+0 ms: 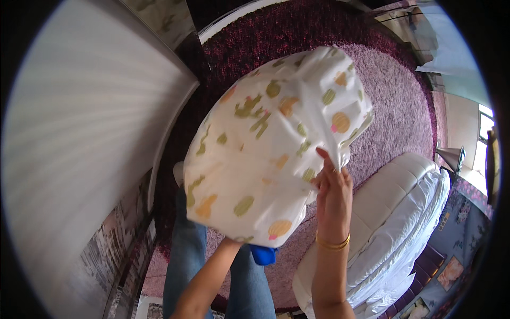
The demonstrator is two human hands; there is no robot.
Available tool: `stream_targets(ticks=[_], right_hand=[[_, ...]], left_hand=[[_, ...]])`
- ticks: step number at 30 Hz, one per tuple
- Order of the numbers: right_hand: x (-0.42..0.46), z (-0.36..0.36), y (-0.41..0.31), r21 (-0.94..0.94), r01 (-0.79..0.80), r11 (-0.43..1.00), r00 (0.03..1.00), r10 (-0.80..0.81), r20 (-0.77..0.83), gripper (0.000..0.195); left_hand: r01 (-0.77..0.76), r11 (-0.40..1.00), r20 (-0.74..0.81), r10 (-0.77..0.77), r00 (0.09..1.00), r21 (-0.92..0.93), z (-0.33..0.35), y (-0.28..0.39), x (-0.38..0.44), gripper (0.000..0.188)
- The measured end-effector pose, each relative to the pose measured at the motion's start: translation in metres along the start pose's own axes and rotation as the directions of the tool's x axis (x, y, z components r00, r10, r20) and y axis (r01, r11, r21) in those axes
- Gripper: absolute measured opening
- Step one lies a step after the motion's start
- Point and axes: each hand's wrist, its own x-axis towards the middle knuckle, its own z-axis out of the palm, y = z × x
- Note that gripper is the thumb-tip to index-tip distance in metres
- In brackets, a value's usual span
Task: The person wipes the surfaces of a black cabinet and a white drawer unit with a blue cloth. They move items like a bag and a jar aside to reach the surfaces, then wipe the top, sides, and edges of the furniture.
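A large white cloth [255, 159] printed with green cacti and orange shapes hangs spread out in front of me and fills the middle of the view. At its right edge, my right hand [332, 179] pinches a fold of the cloth; a gold-coloured bangle circles that wrist. My left forearm reaches up beneath the lower edge, and the cloth covers my left hand. Just below that edge, between my forearms, a piece of bright blue material [263, 255] shows. What it belongs to is hidden.
I stand on a purple and pink shaggy rug [390, 91]. A cream padded couch or bed [378, 195] with rumpled white fabric [402, 239] over it is at the right. A pale wall or panel [99, 99] rises at the left. A window [484, 131] is at the far right.
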Motion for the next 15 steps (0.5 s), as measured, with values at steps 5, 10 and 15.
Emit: stream_targets(ticks=[5,10,15], right_hand=[[0.060,0.021,-0.035,0.067,0.219,0.973,0.975,-0.221,0.024,0.027],[0.119,0.041,-0.086,0.101,0.369,0.924,0.925,-0.375,0.054,0.022],[0.251,0.063,-0.074,-0.171,0.399,0.901,0.898,-0.347,0.269,0.027]], left_hand=[[-0.213,0.973,0.230,0.187,0.955,0.092,0.063,0.074,0.053,0.055],[-0.484,0.873,0.475,0.403,0.782,0.055,0.107,0.156,0.089,0.055],[-0.566,0.822,0.391,0.540,0.745,-0.057,0.171,0.247,0.082,0.081]])
